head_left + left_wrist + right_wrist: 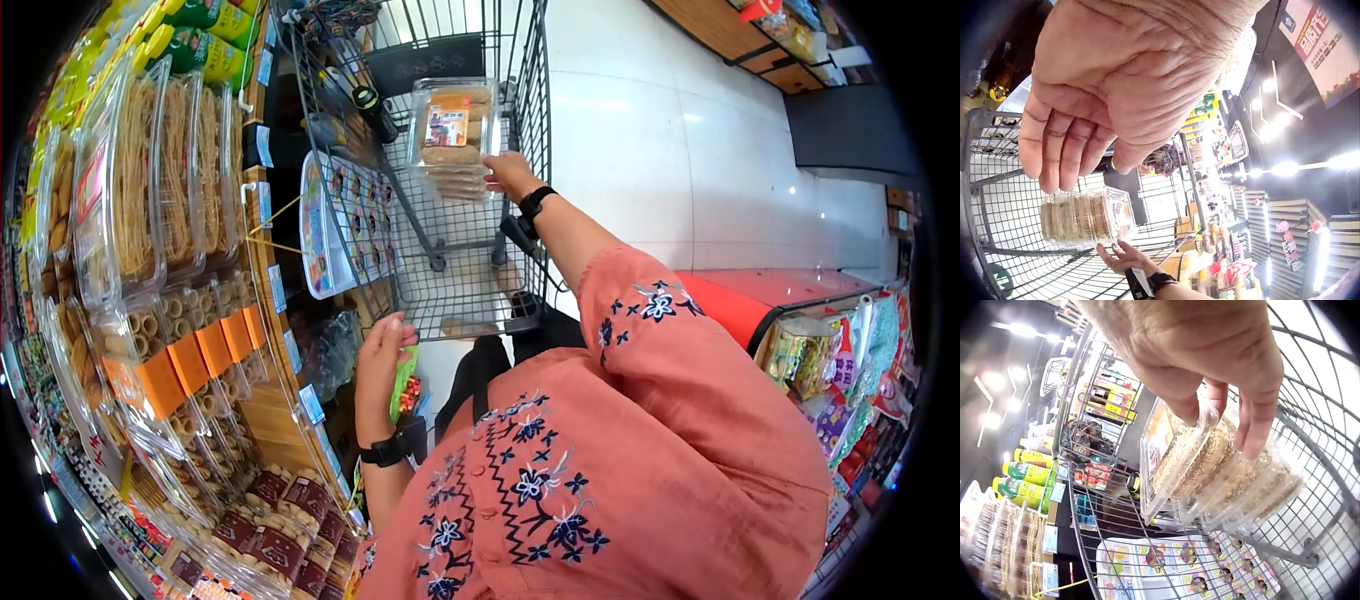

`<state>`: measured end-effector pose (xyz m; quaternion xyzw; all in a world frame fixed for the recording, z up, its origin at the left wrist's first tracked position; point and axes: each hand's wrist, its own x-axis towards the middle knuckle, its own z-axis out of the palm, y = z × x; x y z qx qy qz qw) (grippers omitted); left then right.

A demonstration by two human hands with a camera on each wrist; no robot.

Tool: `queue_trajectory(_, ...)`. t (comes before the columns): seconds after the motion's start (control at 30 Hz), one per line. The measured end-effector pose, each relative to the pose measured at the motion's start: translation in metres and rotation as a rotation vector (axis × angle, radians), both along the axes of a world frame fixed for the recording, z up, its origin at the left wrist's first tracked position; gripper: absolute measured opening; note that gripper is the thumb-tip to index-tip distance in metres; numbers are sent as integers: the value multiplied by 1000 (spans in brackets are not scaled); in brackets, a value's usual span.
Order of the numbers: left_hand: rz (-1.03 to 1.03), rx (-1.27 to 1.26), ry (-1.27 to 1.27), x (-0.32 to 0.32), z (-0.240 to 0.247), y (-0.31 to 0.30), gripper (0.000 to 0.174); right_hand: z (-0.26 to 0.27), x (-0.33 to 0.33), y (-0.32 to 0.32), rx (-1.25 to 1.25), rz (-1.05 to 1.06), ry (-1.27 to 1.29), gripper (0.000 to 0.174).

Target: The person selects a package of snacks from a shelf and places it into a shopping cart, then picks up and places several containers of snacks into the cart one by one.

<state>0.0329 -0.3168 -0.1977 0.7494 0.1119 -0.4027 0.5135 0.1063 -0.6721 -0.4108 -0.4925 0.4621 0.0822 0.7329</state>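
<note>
A clear plastic box of sesame-coated pastries with an orange label is inside the wire shopping cart. My right hand pinches its rim between thumb and fingers. In the right wrist view, several clear trays of the pastries lie one behind another under the right hand. My left hand holds nothing and hovers beside the near end of the cart. Its palm and loosely bent fingers show in the left wrist view.
Shelves at the left carry packs of thin sticks, rolled wafers and brown-labelled packs. A printed white container stands beside the cart. Pale floor tiles and a red-topped display lie to the right.
</note>
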Motion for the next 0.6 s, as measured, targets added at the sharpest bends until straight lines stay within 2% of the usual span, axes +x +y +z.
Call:
queue_trajectory(0.23, -24, 8, 24, 17, -13, -31, 47, -4, -1, 1, -81, -18, -61, 25)
queue_trajectory(0.27, -21, -1, 34, 18, -18, -31, 47, -4, -3, 5, -120, -113, -132, 23)
queue_trajectory(0.4, -22, -32, 39, 21, -26, -35, 47, 17, -5, 9, -106, -154, -231, 23)
queue_trajectory(0.5, -7, -39, 62, 22, -34, -36, 47, 33, -10, 10, -7, -213, -319, 21)
queue_trajectory(0.6, 17, -29, 51, 26, -36, -36, 46, 49, -17, 5, 23, -153, -355, 19)
